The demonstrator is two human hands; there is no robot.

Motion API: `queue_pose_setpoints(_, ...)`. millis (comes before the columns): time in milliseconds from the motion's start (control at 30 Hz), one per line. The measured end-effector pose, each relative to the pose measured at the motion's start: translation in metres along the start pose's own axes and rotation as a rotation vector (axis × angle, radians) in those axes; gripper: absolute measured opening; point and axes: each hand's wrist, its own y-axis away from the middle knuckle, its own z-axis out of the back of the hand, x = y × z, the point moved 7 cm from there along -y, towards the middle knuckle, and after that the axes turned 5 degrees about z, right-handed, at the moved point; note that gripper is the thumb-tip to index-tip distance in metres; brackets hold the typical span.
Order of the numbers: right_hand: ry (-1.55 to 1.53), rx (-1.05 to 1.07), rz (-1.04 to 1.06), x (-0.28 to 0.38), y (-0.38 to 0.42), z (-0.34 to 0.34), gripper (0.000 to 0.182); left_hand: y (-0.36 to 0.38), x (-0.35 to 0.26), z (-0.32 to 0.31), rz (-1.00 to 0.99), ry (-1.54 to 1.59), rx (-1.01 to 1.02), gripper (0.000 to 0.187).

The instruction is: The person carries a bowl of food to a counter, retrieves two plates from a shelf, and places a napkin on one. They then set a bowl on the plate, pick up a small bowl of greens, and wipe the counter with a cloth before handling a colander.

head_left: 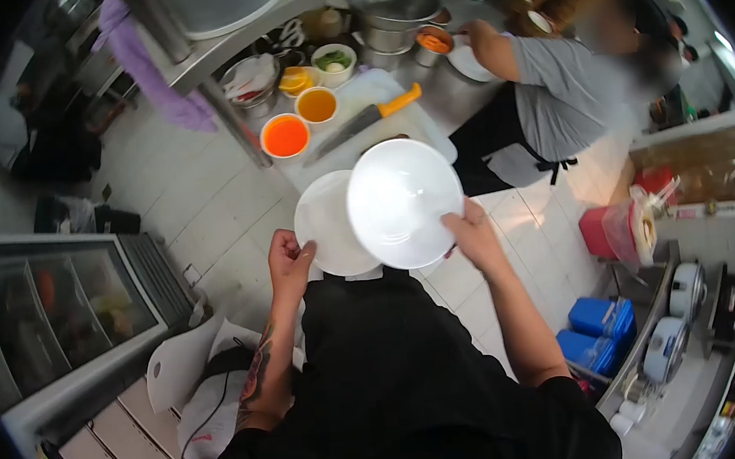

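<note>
Commercial kitchen, seen from above: pale tiled floor (pixel 208 200), steel worktop (pixel 460 90) running across the top of the view, glass-fronted chiller cabinet (pixel 60 317) at the left edge.

Left hand (pixel 290 258): fingers closed on the near rim of a flat white plate (pixel 325 224). Plate held roughly level, in front of the person's chest, above the floor and just short of the worktop edge.

Right hand (pixel 473 233): fingers curled around the lower right rim of a white bowl (pixel 402 200), thumb on the rim's inner side. Bowl tilted, its hollow facing the camera. Bowl overlaps the right part of the plate; whether the two touch cannot be told.

On the worktop beyond both items: white cutting board (pixel 367 120) with a knife (pixel 362 121) lying diagonally, orange handle toward the upper right. Beside the board's left end, a bowl of orange sauce (pixel 285 136) and, just beyond it, a smaller bowl of amber liquid (pixel 316 104). Further back, a small bowl of greens (pixel 333 59) and a large steel mixing bowl (pixel 391 4). A purple cloth (pixel 148 65) hangs over the shelf at upper left.

A co-worker in a grey shirt (pixel 561 94) stands at the worktop on the right, hand (pixel 480 34) over a white plate there.

Blue containers (pixel 599 332) sit on a lower shelf at right.
</note>
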Motion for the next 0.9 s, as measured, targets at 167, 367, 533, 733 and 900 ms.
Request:
queue_pose_setpoints(167, 0.009, -0.069, 0.032, -0.029, 0.042, 0.002, 0.036, 0.015, -0.009, -0.069, 0.008, -0.06, 0.158, 0.02)
queue_pose_setpoints(367, -0.061, -0.236, -0.021, -0.048, 0.106, 0.07, 0.033, 0.052, 0.004, -0.149, 0.04, -0.106, 0.364, 0.022)
queue_pose_setpoints(533, 0.057, -0.353, -0.027, -0.086, 0.184, 0.175, 0.042, 0.096, 0.054, -0.245, 0.055, -0.161, 0.489, 0.021)
queue_pose_setpoints(733, 0.309, -0.465, -0.07, -0.105, 0.279, 0.332, 0.045, 0.17, 0.112, -0.415, 0.212, -0.112, 0.597, 0.017)
queue_pose_setpoints(900, 0.574, -0.745, -0.08, -0.088, 0.335, 0.481, 0.039, 0.211, 0.143, -0.579, 0.335, -0.024, 0.739, 0.019)
